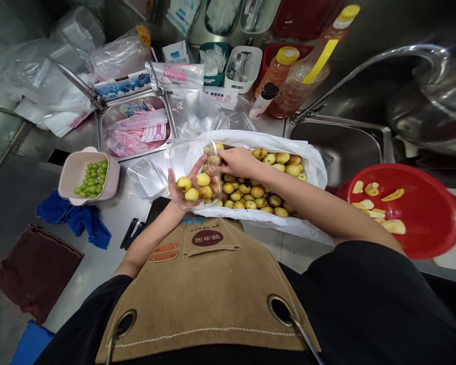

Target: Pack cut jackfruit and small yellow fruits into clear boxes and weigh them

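My left hand supports a clear plastic tub from below and at its side, fingers around it. Several small yellow fruits with brown patches, jujube-like, lie inside the tub. At the tub's right side, my right hand has its fingers closed on yellow fruit; how many pieces it holds is hidden. Beneath and to the right of both hands is a box lined with white plastic, full of the same yellow fruit.
Left stand an empty clear tub, a pink bowl of green grapes and a blue cloth. A red basin with cut peel-like pieces sits right, near a sink and faucet. Bottles stand behind.
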`<state>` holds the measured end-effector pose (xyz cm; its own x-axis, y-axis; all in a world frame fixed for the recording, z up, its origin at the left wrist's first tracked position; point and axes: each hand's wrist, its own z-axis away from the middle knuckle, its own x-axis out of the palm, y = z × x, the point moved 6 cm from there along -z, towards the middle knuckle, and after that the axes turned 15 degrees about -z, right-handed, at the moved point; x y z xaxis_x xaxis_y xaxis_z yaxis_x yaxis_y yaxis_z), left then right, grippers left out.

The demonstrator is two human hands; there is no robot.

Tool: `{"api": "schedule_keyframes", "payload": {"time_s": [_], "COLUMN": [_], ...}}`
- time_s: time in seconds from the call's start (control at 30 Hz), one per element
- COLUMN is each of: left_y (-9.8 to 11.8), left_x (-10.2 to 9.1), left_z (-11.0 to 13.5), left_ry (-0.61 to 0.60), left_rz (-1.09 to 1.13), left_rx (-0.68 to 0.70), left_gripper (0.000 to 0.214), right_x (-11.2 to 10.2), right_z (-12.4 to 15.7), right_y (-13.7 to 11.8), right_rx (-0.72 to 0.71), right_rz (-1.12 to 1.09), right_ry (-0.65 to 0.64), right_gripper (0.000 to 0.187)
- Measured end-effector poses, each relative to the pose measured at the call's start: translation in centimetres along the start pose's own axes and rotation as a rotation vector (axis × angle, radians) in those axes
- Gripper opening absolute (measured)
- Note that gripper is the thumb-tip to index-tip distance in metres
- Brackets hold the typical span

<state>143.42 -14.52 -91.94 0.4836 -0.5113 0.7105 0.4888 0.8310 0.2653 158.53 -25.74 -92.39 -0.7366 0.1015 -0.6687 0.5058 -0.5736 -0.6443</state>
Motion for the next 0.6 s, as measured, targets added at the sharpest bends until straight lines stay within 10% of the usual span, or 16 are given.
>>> {"api": "schedule_keyframes", "payload": {"time_s": [0.2,0.43,0.6], "left_y": [0.5,0.7,0.8], "left_x": [1.1,1.7,0.3], "left_z": [0.1,0.1,0.0], "left_ry": [-0.051,0.019,0.068], "left_rz": [0.008,0.02,0.093], "left_rx": [0.035,-0.051,-0.022], "left_gripper": [0.1,0.093,0.096], "right_x": [-6.4,-7.3,-9.5], "right_z": [1.0,0.7,1.7], "right_y": [-1.2,-12.1,-10.8], "right_rx": [0.033,-0.154,-0.142], "right_rz": [-0.106,-0.03,-0.017], "right_ry": [0.475,0.168,0.321], "right_gripper": [0.061,0.056,0.05]}}
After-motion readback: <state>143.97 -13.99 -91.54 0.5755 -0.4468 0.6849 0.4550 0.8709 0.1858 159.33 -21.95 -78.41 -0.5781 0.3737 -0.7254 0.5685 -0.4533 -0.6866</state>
